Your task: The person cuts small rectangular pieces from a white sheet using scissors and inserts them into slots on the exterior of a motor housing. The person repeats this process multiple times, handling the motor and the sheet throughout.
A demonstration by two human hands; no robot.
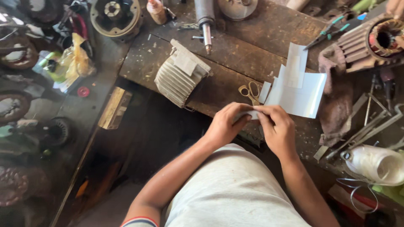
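Note:
My left hand (pixel 225 125) and my right hand (pixel 275 128) meet at the near edge of a dark wooden workbench (pixel 235 54). Together they pinch a small grey strip of sheet (pixel 251 114), the fingertips of both hands closed on it. Just beyond the hands lie larger pale grey sheets (pixel 299 90) spread flat. Brass-handled scissors (pixel 250 92) lie left of the sheets, a little past my left fingertips. A ribbed grey motor housing (pixel 180 73) rests on its side further left on the bench.
A motor stator with copper windings (pixel 376 42) sits at the far right, a brown rag (pixel 334 96) below it. Pliers (pixel 330 31), metal rods (pixel 370 126), a white container (pixel 376 164), a steel shaft (pixel 205 21) and a round motor casing (pixel 115 14) surround the workspace.

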